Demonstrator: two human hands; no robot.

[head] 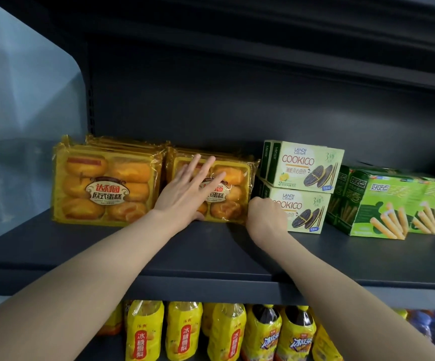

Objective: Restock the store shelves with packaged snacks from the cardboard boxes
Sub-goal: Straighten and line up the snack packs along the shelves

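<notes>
We are reaching both bare arms over the front edge of the dark shelf (86, 246), and nearest to us, below our forearms, the bottled drinks (185, 332) are standing on the lower level. Beyond the edge, our left hand (185, 191) is lying flat with its fingers spread and straight, pressing on the face of the right cake pack (233, 194), which is leaning upright with its long side running left to right. Just right of it, our right hand (264, 217) is curling at that pack's right edge, in the gap against the lower cookie box (305, 212); whether its fingers are pinching the wrapper or only pushing, we cannot tell. The left hand is the one squarely on the pack, so we are judging that the coming move is a push straight back and slightly left, toward the left cake pack (104, 183) touching it. Farther right, well apart from both hands, the green wafer boxes (383, 204) are sitting.
</notes>
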